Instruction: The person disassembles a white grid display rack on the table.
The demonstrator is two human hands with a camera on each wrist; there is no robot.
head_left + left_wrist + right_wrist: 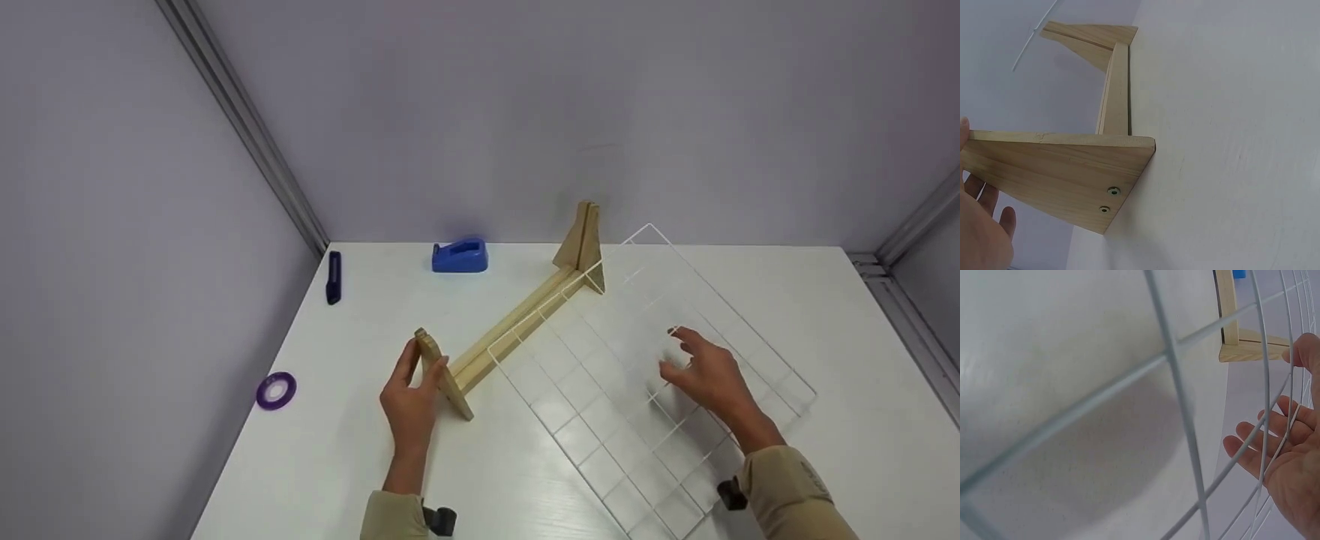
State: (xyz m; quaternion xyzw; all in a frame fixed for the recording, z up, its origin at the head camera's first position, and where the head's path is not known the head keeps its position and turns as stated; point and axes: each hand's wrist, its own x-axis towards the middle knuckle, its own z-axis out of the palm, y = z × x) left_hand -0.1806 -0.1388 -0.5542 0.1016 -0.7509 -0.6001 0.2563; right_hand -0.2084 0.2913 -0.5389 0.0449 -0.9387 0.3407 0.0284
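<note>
My left hand (411, 401) grips the near upright end board (1061, 169) of a light wooden stand, thumb on one side and fingers on the other. Two bolt heads show on that board's outer face. A long rail (517, 326) joins it to the far end piece (581, 244). To the right, a white wire grid (577, 416) slants across the view, overlapping the stand's far end. My right hand (709, 379) is at the grid's middle, fingers spread and loosely bent. In the right wrist view, wires cross in front of the palm (1297, 478); whether it touches them I cannot tell.
A blue tape dispenser (460, 256) stands by the back wall. A dark box cutter (334, 277) lies at the back left of the white table (352, 480). At the left edge is a purple roll of tape (262, 394). Walls bound the back and left.
</note>
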